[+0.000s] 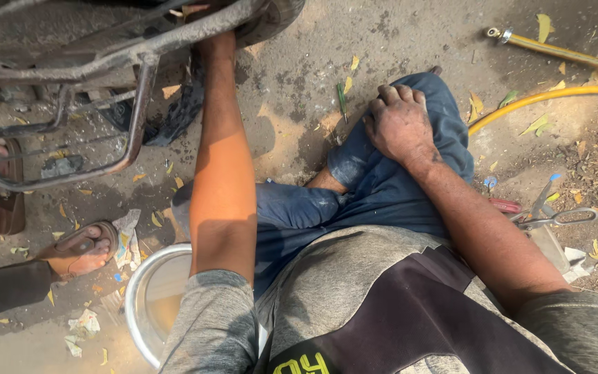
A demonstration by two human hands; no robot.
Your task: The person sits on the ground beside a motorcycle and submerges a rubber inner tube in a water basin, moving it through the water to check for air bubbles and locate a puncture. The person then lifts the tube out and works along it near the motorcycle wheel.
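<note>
Ground (354, 34) lies open toward twelve o'clock; my left hand (214, 43) reaches under a rusty metal frame (139, 104), its grip hidden, I cannot tell; my right hand (399, 125) rests loosely curled on my knee (444, 131); steel bowl (148, 305) at seven o'clock holds murky water.

A yellow hose (555, 93) is curving across the dusty ground (313, 62) at upper right, with dry leaves (541, 125) lying around it. A green screwdriver (342, 100) is lying near the middle. Scissors (555, 216) are resting at right, and a metal bowl (148, 305) is sitting at lower left beside a sandalled foot (81, 248).
</note>
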